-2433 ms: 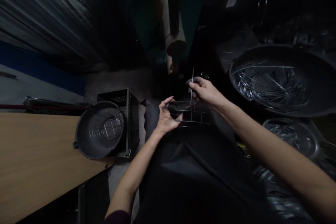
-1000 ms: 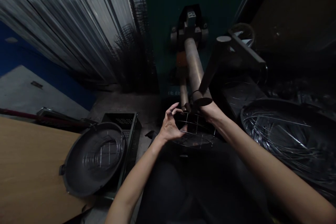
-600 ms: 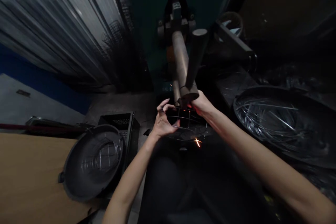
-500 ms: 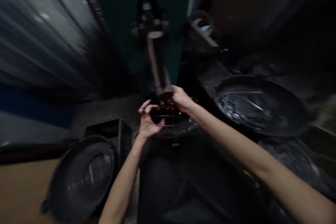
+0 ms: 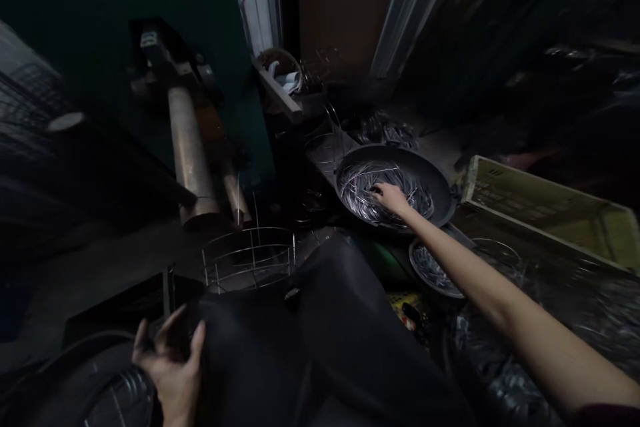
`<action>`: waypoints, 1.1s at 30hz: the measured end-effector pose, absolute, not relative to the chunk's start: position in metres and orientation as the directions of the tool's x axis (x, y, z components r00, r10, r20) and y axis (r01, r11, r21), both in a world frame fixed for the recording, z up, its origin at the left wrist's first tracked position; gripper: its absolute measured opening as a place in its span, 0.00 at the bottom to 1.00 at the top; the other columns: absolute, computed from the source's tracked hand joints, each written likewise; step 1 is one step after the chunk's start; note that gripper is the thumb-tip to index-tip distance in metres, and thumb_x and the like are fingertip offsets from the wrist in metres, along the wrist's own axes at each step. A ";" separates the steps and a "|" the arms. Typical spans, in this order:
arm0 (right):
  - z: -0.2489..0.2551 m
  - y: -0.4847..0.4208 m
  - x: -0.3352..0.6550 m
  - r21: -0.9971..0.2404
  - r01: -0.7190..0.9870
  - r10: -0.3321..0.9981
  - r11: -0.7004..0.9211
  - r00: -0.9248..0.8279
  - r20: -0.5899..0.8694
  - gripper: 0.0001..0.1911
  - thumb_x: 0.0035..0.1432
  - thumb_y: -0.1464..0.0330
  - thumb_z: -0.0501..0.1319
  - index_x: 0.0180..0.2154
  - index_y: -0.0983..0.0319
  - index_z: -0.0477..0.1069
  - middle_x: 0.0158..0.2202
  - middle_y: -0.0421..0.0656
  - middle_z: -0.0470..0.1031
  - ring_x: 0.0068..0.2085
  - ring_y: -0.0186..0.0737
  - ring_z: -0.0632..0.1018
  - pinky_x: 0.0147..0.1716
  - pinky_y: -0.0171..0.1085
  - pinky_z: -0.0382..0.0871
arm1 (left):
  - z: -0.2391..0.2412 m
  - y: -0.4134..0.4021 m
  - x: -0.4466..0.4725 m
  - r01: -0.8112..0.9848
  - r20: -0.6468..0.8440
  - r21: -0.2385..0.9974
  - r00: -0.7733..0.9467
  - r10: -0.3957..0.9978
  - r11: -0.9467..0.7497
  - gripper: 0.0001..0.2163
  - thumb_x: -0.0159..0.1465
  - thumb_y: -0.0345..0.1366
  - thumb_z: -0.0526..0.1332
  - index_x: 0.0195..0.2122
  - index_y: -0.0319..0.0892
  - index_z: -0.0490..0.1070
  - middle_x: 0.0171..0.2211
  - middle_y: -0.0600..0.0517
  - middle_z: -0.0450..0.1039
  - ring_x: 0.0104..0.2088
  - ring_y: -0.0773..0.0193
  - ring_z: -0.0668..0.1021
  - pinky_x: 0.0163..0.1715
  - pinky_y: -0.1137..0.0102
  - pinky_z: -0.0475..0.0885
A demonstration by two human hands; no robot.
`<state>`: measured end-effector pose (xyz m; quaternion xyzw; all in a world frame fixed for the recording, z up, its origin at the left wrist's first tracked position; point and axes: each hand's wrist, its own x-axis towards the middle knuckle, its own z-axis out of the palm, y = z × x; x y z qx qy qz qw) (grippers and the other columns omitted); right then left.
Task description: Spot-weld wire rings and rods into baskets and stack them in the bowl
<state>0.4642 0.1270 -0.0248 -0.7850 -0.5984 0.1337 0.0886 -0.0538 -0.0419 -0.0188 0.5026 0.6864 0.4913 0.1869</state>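
Note:
My right hand [image 5: 391, 197] reaches into a dark round basin [image 5: 400, 155] and rests on its tangle of straight steel wires [image 5: 370, 190]. Its fingertips sit among the wires, so I cannot tell whether they grip any. My left hand [image 5: 169, 373] is low at the left, fingers spread and holding nothing I can see, beside a dark basin [image 5: 90, 335] of wire rings. A round wire cage [image 5: 249, 258] stands at my lap's far edge, untouched by either hand.
A spot welder's brass electrode arms [image 5: 189, 153] rise just beyond the cage. A smaller basin of wire [image 5: 430, 267] lies below my right forearm. A pale crate [image 5: 545, 220] sits at the right. A dark apron [image 5: 320, 340] covers my lap.
Both hands have let go of the wire cage, which was under the electrodes with sparks. My right hand has moved right into the wire basin, my left down-left, and the view has swung right.

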 end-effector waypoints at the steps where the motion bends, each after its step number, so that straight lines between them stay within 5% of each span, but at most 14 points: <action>1: -0.035 0.128 0.471 -0.285 0.916 0.959 -0.282 0.263 -0.104 0.14 0.60 0.74 0.56 0.47 0.73 0.71 0.47 0.62 0.71 0.47 0.52 0.74 0.47 0.43 0.63 | -0.026 -0.052 -0.051 0.446 0.183 0.894 -0.459 0.870 0.047 0.39 0.52 0.39 0.68 0.60 0.55 0.45 0.46 0.52 0.70 0.46 0.57 0.76 0.53 0.48 0.68; 4: -0.053 0.130 0.475 -0.278 0.920 0.961 -0.277 0.259 -0.102 0.10 0.59 0.79 0.54 0.39 0.71 0.72 0.41 0.60 0.72 0.41 0.48 0.74 0.40 0.40 0.63 | -0.035 -0.073 -0.035 0.369 0.106 0.925 -0.470 0.876 0.086 0.37 0.51 0.37 0.68 0.59 0.54 0.50 0.42 0.52 0.71 0.42 0.58 0.78 0.49 0.54 0.73; 8: -0.045 0.127 0.483 -0.331 0.917 0.972 -0.223 0.235 -0.004 0.09 0.57 0.82 0.54 0.33 0.65 0.68 0.38 0.53 0.71 0.38 0.41 0.70 0.35 0.35 0.58 | -0.022 -0.084 -0.009 0.509 0.130 0.857 -0.367 0.921 0.082 0.27 0.54 0.40 0.66 0.54 0.49 0.61 0.42 0.51 0.74 0.42 0.58 0.78 0.45 0.60 0.75; 12: 0.000 0.129 0.505 -0.342 0.903 0.930 -0.259 0.329 0.163 0.03 0.62 0.75 0.55 0.38 0.64 0.64 0.40 0.55 0.69 0.39 0.40 0.66 0.34 0.37 0.53 | 0.003 -0.072 0.033 0.604 0.077 0.796 -0.030 0.997 -0.043 0.15 0.60 0.40 0.60 0.48 0.46 0.71 0.39 0.51 0.77 0.40 0.59 0.80 0.44 0.64 0.76; 15: 0.056 0.133 0.509 -0.462 0.827 0.834 -0.320 0.477 0.277 0.03 0.62 0.70 0.56 0.36 0.63 0.62 0.34 0.49 0.68 0.32 0.36 0.63 0.33 0.38 0.52 | 0.025 -0.048 0.088 0.447 0.072 0.873 0.274 0.959 -0.194 0.14 0.66 0.38 0.54 0.50 0.44 0.71 0.41 0.48 0.76 0.43 0.60 0.79 0.46 0.64 0.74; 19: 0.133 0.122 0.466 -0.928 0.330 0.802 -0.173 0.594 0.061 0.07 0.63 0.73 0.53 0.30 0.62 0.59 0.26 0.39 0.63 0.23 0.28 0.57 0.26 0.34 0.50 | 0.054 -0.016 0.169 0.232 0.198 0.924 0.390 0.899 -0.304 0.16 0.68 0.37 0.50 0.55 0.46 0.68 0.52 0.47 0.71 0.53 0.59 0.73 0.56 0.59 0.68; 23: 0.164 0.094 0.388 -0.966 -0.216 0.915 -0.144 0.343 -0.214 0.10 0.65 0.75 0.49 0.29 0.63 0.59 0.22 0.35 0.60 0.18 0.25 0.51 0.18 0.30 0.40 | 0.074 0.000 0.212 0.212 0.268 0.920 0.274 0.924 -0.330 0.20 0.66 0.40 0.53 0.59 0.44 0.62 0.60 0.45 0.62 0.62 0.54 0.63 0.62 0.53 0.58; 28: 0.169 0.079 0.331 -0.925 -0.305 0.952 -0.226 0.129 -0.276 0.16 0.66 0.75 0.47 0.23 0.62 0.54 0.21 0.34 0.53 0.17 0.21 0.48 0.15 0.27 0.40 | 0.059 -0.007 0.191 0.157 0.098 0.970 0.454 0.886 -0.188 0.18 0.69 0.44 0.46 0.49 0.44 0.70 0.37 0.50 0.75 0.40 0.62 0.76 0.47 0.65 0.70; 33: 0.169 0.093 0.312 -0.901 -0.377 0.952 -0.214 0.126 -0.278 0.19 0.66 0.77 0.43 0.22 0.65 0.56 0.22 0.36 0.56 0.18 0.19 0.50 0.18 0.27 0.42 | 0.034 -0.030 0.155 0.106 -0.042 0.994 0.409 0.912 -0.002 0.18 0.68 0.46 0.47 0.40 0.40 0.72 0.21 0.57 0.61 0.23 0.71 0.65 0.30 0.74 0.65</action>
